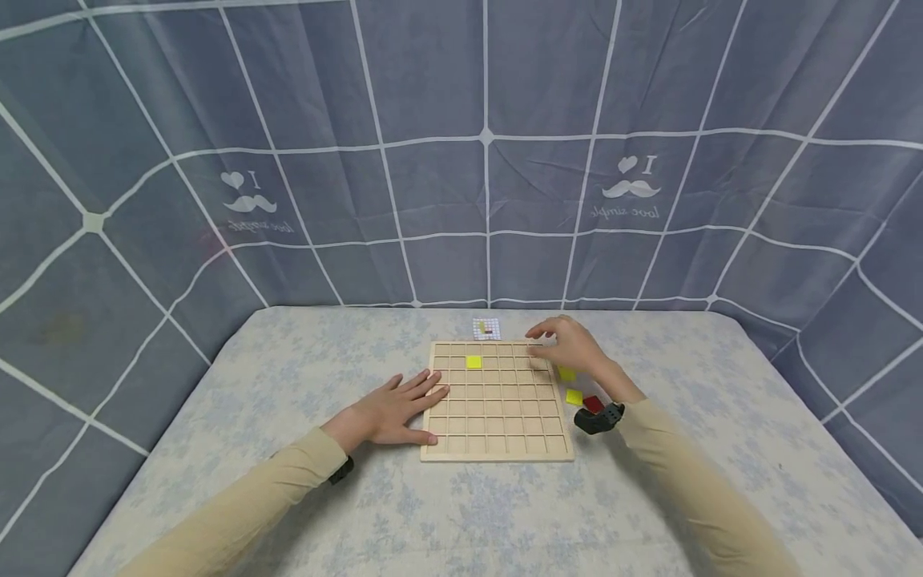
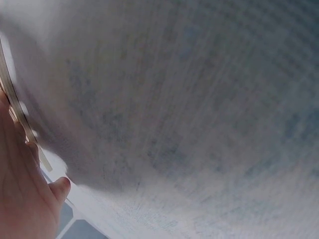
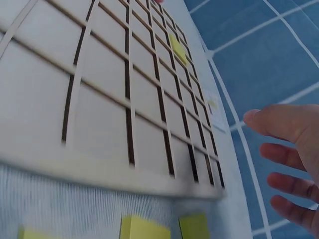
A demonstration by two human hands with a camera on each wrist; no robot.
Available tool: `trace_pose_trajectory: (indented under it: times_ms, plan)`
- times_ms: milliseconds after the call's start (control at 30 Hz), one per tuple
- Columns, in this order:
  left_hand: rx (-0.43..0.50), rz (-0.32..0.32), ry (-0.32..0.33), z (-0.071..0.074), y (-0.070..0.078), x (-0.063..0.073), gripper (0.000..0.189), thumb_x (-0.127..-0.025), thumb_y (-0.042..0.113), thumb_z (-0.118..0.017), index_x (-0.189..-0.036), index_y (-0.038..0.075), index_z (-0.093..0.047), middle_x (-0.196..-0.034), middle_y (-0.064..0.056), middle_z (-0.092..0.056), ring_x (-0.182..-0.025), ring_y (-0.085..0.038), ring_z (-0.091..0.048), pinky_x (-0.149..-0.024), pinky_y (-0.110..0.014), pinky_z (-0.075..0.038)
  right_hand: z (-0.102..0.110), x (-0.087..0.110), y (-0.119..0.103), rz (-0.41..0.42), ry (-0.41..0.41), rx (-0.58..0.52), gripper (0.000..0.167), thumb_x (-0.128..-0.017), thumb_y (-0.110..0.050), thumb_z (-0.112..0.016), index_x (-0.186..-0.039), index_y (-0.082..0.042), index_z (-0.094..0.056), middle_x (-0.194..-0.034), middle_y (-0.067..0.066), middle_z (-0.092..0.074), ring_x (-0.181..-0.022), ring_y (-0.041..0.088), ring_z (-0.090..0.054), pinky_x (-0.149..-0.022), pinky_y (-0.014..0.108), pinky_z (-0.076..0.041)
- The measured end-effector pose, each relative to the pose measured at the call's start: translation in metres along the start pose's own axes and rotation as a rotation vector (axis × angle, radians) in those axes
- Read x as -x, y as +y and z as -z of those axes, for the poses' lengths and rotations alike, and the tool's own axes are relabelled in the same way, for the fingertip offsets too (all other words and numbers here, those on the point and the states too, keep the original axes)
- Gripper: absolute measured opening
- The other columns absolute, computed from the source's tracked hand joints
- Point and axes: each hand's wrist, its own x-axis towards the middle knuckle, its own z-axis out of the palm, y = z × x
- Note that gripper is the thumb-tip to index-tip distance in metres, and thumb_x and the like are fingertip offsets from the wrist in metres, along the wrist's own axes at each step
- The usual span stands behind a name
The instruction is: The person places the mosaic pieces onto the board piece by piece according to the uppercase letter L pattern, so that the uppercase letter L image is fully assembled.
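A wooden grid board (image 1: 497, 410) lies on the table, with a yellow square tile (image 1: 473, 362) in one cell of its top part. My left hand (image 1: 392, 410) is spread with straight fingers over the board's left edge; the left wrist view catches part of that hand (image 2: 25, 184) along the rim. Over the board's upper right corner hovers my right hand (image 1: 570, 346). Its fingers (image 3: 284, 154) are loosely bent and hold nothing in the right wrist view. Beside the board's right edge lie yellow tiles (image 1: 574, 397) and a dark red tile (image 1: 594, 404), partly under my right wrist.
Just behind the board lies a small printed grid card (image 1: 486, 329) with coloured squares. A pale floral cloth (image 1: 461, 513) covers the table. Blue-grey curtains (image 1: 433, 192) with white lines enclose the back and sides.
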Motion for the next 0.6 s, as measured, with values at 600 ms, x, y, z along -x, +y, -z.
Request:
trace_pose_trajectory:
  times_ms: [600]
  plan:
    - [0.001,-0.006,0.011,0.0,0.001,0.002,0.084,-0.09,0.07,-0.041,-0.156,0.027,-0.013,-0.164,-0.001,-0.004,-0.151,-0.023,-0.004,-0.119,-0.056,-0.013,0.01,0.051,0.052,-0.073,-0.002,0.01,0.03,-0.082,-0.025,-0.076,-0.107,-0.007,-0.074,-0.1,0.009,-0.073,-0.091,0.026,-0.064,-0.079,0.044,-0.054]
